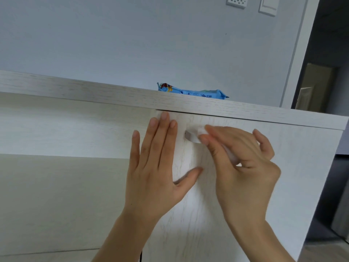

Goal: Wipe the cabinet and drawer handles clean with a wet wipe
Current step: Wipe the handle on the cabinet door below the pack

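Two hands at work: left hand [158, 167] flat, open, bracing the pale wood-grain cabinet door [190, 205]; right hand [243, 163] pinching a white wet wipe [201, 131] around the silver bar handle [189, 136], mid-wipe; next, it likely slides along toward the left hand.

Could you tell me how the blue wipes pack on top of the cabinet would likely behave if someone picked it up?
The blue wipes pack looks like a soft film pouch with crimped ends, so it would probably flex rather than stay rigid. It lies flat on the cabinet top, so rolling seems unlikely. Its glossy wrapper may be slightly slippery.
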